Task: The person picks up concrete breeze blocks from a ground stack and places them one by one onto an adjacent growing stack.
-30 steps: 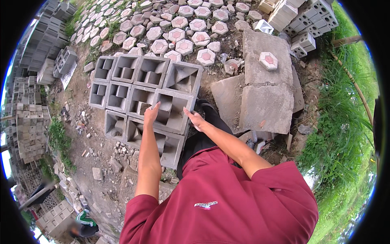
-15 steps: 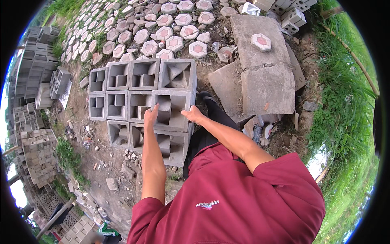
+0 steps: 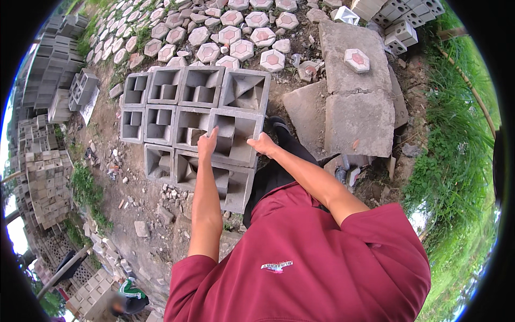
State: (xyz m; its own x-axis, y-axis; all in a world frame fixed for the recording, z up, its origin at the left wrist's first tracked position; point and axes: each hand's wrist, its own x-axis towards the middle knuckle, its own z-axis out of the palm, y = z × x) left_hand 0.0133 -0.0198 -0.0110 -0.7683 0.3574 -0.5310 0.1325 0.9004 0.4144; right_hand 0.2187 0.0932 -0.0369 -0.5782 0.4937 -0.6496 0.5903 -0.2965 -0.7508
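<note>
Both my hands grip one square, hollow grey concrete block (image 3: pixel 244 131) with angled inner walls. My left hand (image 3: pixel 207 142) is closed on its left wall, and my right hand (image 3: pixel 263 145) holds its right edge. This block sits among several similar blocks in rows, and looks slightly raised over its neighbours. Directly beyond it is another grey block (image 3: pixel 245 90); nearer my body lies a lower block (image 3: pixel 238 188). My fingertips are partly hidden behind the walls.
Hexagonal pavers (image 3: pixel 230 35) with pink centres cover the ground beyond. On the right, cracked concrete slabs (image 3: pixel 357 123) carry a single paver (image 3: pixel 357 60). Rubble (image 3: pixel 166 214) lies at left, and block stacks (image 3: pixel 45 188) stand farther left. A person (image 3: pixel 131 300) is at lower left. Grass (image 3: pixel 456 161) borders the right.
My view has turned a little, so the blocks appear higher and slightly tilted. Both hands keep their hold on the same block, with little visible movement relative to its neighbours.
</note>
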